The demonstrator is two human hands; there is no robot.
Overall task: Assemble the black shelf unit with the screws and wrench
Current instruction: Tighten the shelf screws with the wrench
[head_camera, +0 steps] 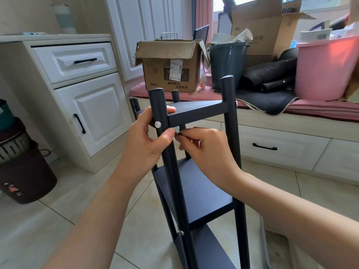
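Note:
The black shelf unit [196, 113] stands upright on the floor in front of me, with round posts and flat shelves at several levels. A silver screw [157, 124] sits in the near left post just below the top shelf. Another screw [181, 232] shows lower on the same post. My left hand [149, 140] wraps around that post at the top shelf, thumb on the post, fingers on the shelf top. My right hand [207, 150] pinches a small dark wrench [178, 131] right of the post, under the top shelf's edge. Most of the wrench is hidden by fingers.
A white cabinet [85, 98] stands to the left, with a dark bin [23, 177] beside it. Behind the shelf, a window bench holds a cardboard box [169, 65], a grey bucket [227, 63], a pink tub [326, 66] and dark mats. Tiled floor lies all around.

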